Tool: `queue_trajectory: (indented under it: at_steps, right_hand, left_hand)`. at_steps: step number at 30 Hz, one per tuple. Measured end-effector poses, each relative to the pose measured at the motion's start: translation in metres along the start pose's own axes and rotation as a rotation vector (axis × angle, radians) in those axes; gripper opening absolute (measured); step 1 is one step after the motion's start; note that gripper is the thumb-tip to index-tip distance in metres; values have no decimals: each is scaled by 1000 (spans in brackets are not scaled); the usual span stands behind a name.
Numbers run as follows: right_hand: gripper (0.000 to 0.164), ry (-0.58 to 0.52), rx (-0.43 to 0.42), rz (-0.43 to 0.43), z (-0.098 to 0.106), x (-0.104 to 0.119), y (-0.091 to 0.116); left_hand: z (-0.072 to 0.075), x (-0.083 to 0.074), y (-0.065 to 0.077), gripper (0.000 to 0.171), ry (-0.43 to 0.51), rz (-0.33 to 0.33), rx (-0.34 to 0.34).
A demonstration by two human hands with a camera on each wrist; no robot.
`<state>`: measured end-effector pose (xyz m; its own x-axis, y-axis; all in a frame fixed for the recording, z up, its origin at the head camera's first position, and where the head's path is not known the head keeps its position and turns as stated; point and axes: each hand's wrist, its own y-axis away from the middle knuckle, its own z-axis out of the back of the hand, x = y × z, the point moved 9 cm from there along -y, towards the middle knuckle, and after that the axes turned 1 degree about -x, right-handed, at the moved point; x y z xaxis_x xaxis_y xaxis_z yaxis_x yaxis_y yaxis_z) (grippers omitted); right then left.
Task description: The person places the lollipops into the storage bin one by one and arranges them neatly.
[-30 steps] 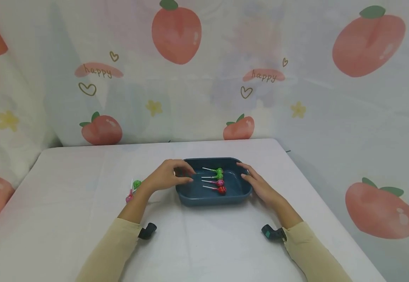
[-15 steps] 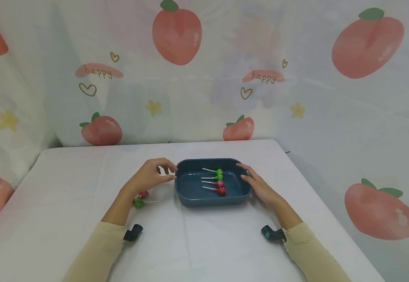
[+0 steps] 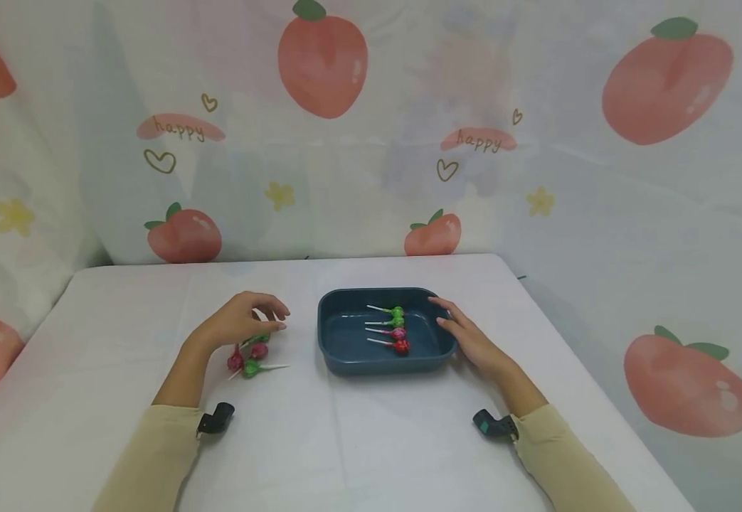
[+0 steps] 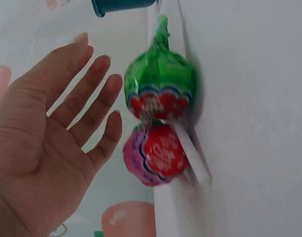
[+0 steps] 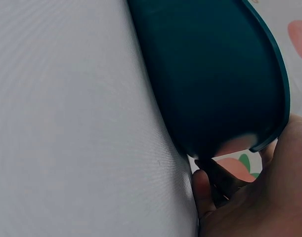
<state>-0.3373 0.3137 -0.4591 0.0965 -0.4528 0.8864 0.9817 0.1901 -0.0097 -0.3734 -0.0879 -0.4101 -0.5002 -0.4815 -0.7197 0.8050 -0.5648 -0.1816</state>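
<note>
My left hand [image 3: 242,318] hovers over the loose lollipops at the left, fingers relaxed and slightly bent, nothing between them. Beneath it are a green lollipop [image 3: 251,368], a pink one [image 3: 259,350], a red-pink one [image 3: 235,360] and another green one partly hidden by the hand. In the left wrist view, the fingers stand apart from a green-wrapped lollipop [image 4: 160,81] and a pink-red one [image 4: 158,155]. My right hand [image 3: 476,343] holds the right end of a dark blue tray [image 3: 371,367], fingers and thumb at its rim. The right wrist view shows the tray's outer wall [image 5: 215,74] beside that hand.
Inside the tray, several lollipops lie in a column with sticks pointing left: green ones, a pink one [image 3: 398,333] and a red one [image 3: 401,346]. A white cloth [image 3: 345,441] covers the table. A peach-printed curtain [image 3: 371,178] hangs behind.
My left hand has moved left, from over the tray's left end to above the loose lollipops, uncovering more of them. The right hand and tray have stayed put.
</note>
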Motion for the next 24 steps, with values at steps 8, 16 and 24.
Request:
queue_trajectory:
  at_steps: [8,16,24]
  right_hand:
    - [50,12,3,-1,-1,-2,1]
    - [50,2,3,-4,-2,-2,1]
    - [51,-8,4,-6,-1,3,4]
  left_hand:
    - [8,19,11,25,1,58,9]
    - [11,31,14,28,43,84,19]
    - [9,38,17,30,44,114,43]
